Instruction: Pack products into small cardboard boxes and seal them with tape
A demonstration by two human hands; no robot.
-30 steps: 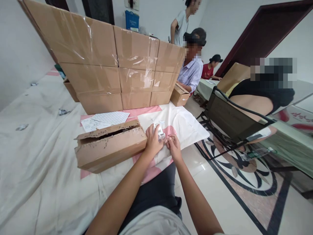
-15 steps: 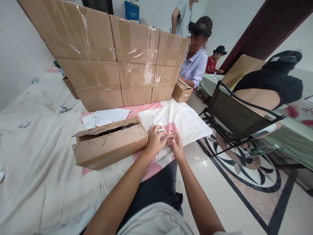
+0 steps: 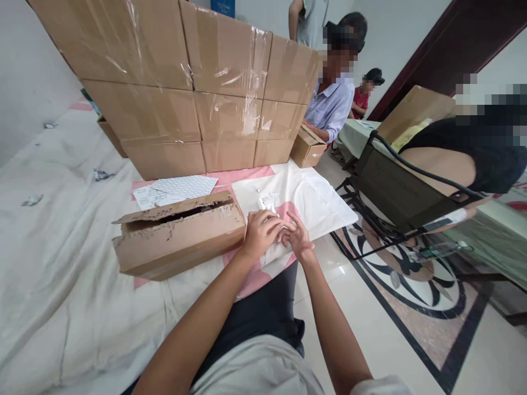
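My left hand and my right hand meet above the near edge of the cloth-covered table. The left fingers are bent together and reach onto the fingers of the right hand. On the right hand, a finger stretches up while others curl in, palm partly turned up. Whatever lies between the fingertips is too small or hidden to name. Just beyond the left hand are a small white piece and a bit of silvery wrapping. Left of my hands stands a cardboard box with torn, partly raised top flaps.
A taped wall of stacked cartons rises behind. Printed sheets lie before it. Crumpled foil scraps dot the cloth at left. A person in a light shirt sits beyond a small carton. A folding chair stands at right.
My right hand has turned its palm upward and a finger has spread out. The left fingers have shifted over the right ones. The view has tilted slightly down.
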